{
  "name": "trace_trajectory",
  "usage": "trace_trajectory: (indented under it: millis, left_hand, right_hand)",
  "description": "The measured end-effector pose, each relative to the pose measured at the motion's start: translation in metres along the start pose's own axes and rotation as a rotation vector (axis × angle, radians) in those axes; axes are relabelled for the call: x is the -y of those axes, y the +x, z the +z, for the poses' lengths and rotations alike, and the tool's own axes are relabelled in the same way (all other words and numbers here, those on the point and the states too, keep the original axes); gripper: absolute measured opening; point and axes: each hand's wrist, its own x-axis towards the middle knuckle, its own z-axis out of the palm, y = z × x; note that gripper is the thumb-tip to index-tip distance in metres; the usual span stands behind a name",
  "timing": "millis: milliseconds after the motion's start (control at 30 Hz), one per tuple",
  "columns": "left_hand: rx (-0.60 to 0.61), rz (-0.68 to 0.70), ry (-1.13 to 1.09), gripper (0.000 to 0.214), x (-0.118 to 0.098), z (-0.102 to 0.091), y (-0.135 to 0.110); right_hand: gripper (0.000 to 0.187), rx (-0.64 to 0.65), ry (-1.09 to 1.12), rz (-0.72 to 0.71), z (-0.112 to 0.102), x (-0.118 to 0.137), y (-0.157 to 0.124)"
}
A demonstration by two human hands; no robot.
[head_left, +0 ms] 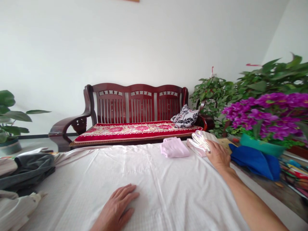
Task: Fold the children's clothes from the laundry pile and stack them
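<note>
My left hand [117,207] lies on the white cloth [141,179] spread over the table, its fingers stretched out and holding nothing. Farther off on the right, my right hand [218,155] closes on the near right side of a folded white cloth [201,140]; its fingertips are partly hidden. That bundle has pale lilac parts and rests at the far edge of the spread cloth. Just left of it sits a folded pale pink cloth [174,147], touched by neither hand.
Dark and white clothes [31,168] are heaped at the left. A blue cloth item [256,160] and a teal pot [261,144] of purple flowers stand at the right. Behind the table is a wooden bench [141,104] with a red floral cover and a patterned cushion [185,117].
</note>
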Motion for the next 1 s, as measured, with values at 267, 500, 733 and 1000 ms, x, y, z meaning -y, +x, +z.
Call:
trace_trajectory:
  millis: [267,500,733,1000]
  left_hand:
    - [0.014,-0.030,-0.025,0.045,0.001,0.002,-0.001]
    - [0.046,-0.059,-0.068,0.045,0.000,0.002,0.000]
    - [0.020,-0.084,-0.113,0.048,-0.005,0.000,-0.001]
    - [-0.009,-0.060,-0.138,0.042,-0.017,-0.011,0.001]
  right_hand:
    - [0.055,0.092,0.024,-0.186,0.003,0.026,-0.014]
    - [0.061,0.179,0.114,-0.180,0.010,0.020,-0.015]
    - [0.047,0.113,0.352,0.015,-0.025,0.054,0.008]
    - [0.060,0.503,0.703,0.108,-0.049,0.204,-0.019]
